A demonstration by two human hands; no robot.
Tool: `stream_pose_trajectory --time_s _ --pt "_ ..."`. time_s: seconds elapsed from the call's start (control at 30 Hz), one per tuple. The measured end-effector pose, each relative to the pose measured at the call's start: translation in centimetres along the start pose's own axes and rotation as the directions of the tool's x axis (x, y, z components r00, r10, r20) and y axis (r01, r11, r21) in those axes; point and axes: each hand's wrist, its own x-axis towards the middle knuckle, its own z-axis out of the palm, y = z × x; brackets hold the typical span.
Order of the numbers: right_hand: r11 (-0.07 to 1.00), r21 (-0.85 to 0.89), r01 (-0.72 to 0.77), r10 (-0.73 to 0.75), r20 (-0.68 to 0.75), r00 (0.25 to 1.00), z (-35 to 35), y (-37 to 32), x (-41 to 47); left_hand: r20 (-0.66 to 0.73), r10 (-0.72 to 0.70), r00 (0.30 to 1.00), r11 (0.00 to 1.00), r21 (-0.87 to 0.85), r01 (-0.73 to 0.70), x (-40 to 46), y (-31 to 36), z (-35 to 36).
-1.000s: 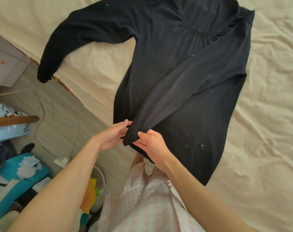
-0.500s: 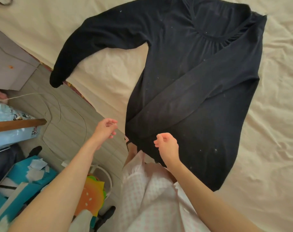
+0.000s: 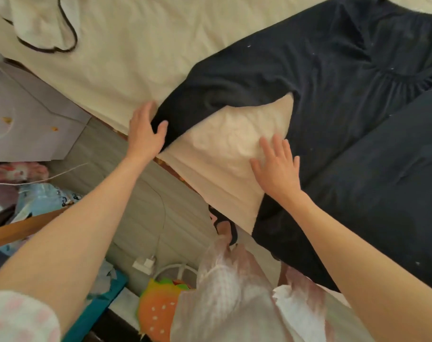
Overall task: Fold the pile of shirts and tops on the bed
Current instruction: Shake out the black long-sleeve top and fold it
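The bed (image 3: 146,53), covered in a cream sheet, ran beyond and beneath both hands, and the black long-sleeved top (image 3: 333,99) lay spread on it, its body to the right of the right hand and stretching away past it. One sleeve (image 3: 372,154) already lay folded slantwise across the body, just right of the right hand; the other sleeve (image 3: 225,92) reached out toward the left hand, its cuff at the bed's edge. The step in hand looked to be folding that second sleeve inward. The next move would call for a firm hold on the cuff and a carry across the body to lie by the first sleeve. The left hand (image 3: 146,130) was half open, thumb and fingers curving about the cuff and touching it; whether it truly gripped, I cannot tell. The right hand (image 3: 276,164) was fully open, fingers spread flat over the bare sheet beside the top's side edge, holding nothing.
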Motion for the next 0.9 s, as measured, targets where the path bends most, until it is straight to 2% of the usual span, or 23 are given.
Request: stream_pose_trajectory --time_s 0.1,0.13,0.2,0.27,0.37,0.43,0.5,0.57,0.67,0.77,0.9 --pt "0.999 -0.025 -0.026 0.027 0.040 0.999 0.0 -0.1 0.5 0.065 -0.068 0.996 0.978 -0.193 0.080 2.2 1.4 -0.2" --pt "0.999 -0.024 -0.026 0.027 0.044 0.999 -0.4 -0.2 0.4 0.082 -0.082 0.993 0.973 -0.209 0.097 2.4 1.8 -0.3" --pt "0.998 0.040 -0.044 0.043 0.032 0.999 -1.4 -0.7 0.2 0.086 -0.012 0.996 0.996 -0.091 0.020 1.3 2.6 -0.6" --pt "0.973 0.194 -0.127 0.131 -0.007 0.991 -2.5 -1.6 0.1 0.096 0.138 0.986 0.988 0.057 -0.143 -0.9 3.2 -0.3" --pt "0.841 0.473 -0.262 0.291 0.012 0.957 -3.6 -3.5 0.1 0.278 0.271 0.922 0.943 0.114 -0.312 -4.9 3.6 1.2" --pt "0.783 0.570 -0.248 0.292 0.015 0.956 -3.8 -4.8 0.1 0.299 0.271 0.915 0.944 0.104 -0.314 -5.9 3.4 1.7" --pt "0.754 0.626 -0.200 0.240 0.021 0.970 -3.6 -6.0 0.3 0.204 0.237 0.950 0.964 0.073 -0.257 -5.0 3.5 1.1" --pt "0.694 0.699 -0.171 0.185 0.057 0.981 -3.1 -7.1 0.8 0.148 0.258 0.955 0.962 0.054 -0.268 -3.1 3.8 0.7" --pt "0.605 0.773 -0.191 0.155 0.121 0.981 -2.5 -8.4 1.6 0.234 0.304 0.923 0.946 0.040 -0.322 -0.7 5.2 1.1" --pt "0.511 0.826 -0.239 0.245 0.127 0.961 -2.0 -8.8 2.0 0.311 0.340 0.887 0.921 0.082 -0.382 -0.8 6.5 2.5" --pt "0.410 0.854 -0.319 0.385 0.155 0.910 -1.8 -7.8 1.5 0.272 0.301 0.914 0.916 0.183 -0.357 -3.1 5.4 4.1"
